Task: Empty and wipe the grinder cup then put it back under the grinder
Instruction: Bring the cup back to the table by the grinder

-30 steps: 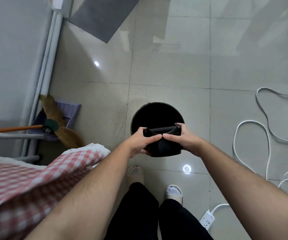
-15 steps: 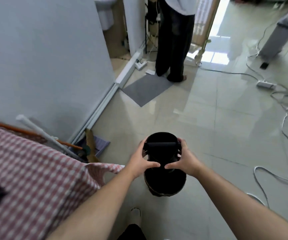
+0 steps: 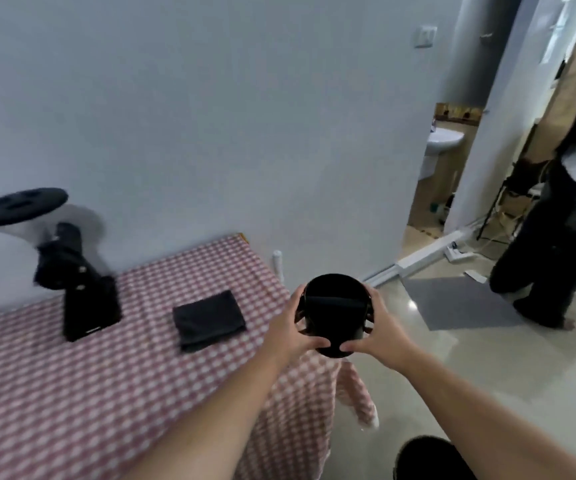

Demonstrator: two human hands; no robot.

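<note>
I hold the black grinder cup [image 3: 334, 315] upright in both hands, just past the right edge of the table. My left hand [image 3: 288, 329] grips its left side and my right hand [image 3: 376, 329] its right side. A bar crosses the cup's open top; its inside looks dark. A folded dark cloth [image 3: 208, 320] lies on the red-checked tablecloth [image 3: 71, 393], left of the cup. The black grinder [image 3: 71, 275], with a round black top, stands blurred at the table's far left.
A white wall runs behind the table. A black bin [image 3: 428, 459] shows at the bottom right on the floor. A person in dark trousers [image 3: 553, 258] stands at the right near a grey mat [image 3: 459, 303] and a doorway with a sink.
The view has swung up from the floor bin to the table. Both hands have carried the cup away from the bin and up beside the table's edge.
</note>
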